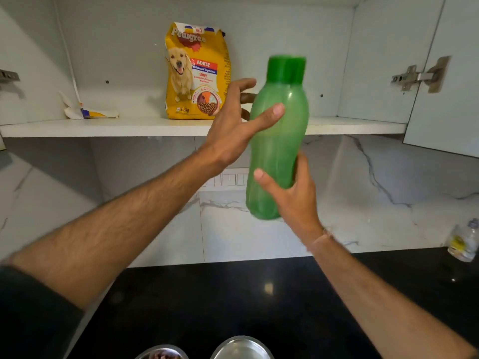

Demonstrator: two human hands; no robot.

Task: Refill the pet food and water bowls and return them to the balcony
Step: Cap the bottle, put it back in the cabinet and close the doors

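A green plastic bottle (278, 141) with a green cap is held upright in front of the open cabinet. My right hand (293, 195) grips its lower part. My left hand (233, 128) wraps around its upper body, thumb across the front. On the white cabinet shelf (129, 126) behind stands a yellow dog food bag (197, 71), its top torn open. Two steel bowls sit at the bottom edge on the black counter: the left bowl (162, 353) holds brown kibble, the right bowl (242, 348) looks empty.
A torn strip of packaging (88, 110) lies on the shelf at left. The cabinet door (445, 73) stands open at right. A small clear bottle (465, 242) stands on the counter at far right against the marble wall.
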